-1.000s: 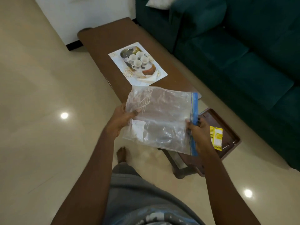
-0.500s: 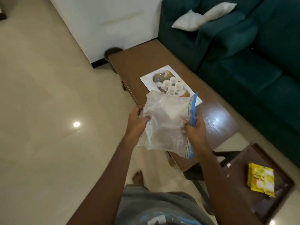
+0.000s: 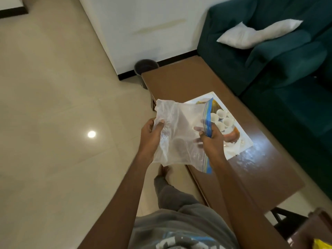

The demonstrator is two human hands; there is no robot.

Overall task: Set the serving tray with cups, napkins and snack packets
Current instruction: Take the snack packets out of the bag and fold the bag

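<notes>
Left hand (image 3: 150,131) and right hand (image 3: 211,139) grip a clear zip bag (image 3: 181,133) above the table (image 3: 179,81).
The left bunches the crumpled end and the right pinches the blue seal. The bag hides part of what looks like a printed sheet (image 3: 239,141) showing cups. The tray (image 3: 321,225) and yellow packet (image 3: 322,246) are cut off at the bottom-right corner.

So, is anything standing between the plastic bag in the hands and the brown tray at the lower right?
Nothing visible blocks it. The left hand and right hand hold the plastic bag over the edge of the table; the tray is mostly cut off by the frame.
</notes>
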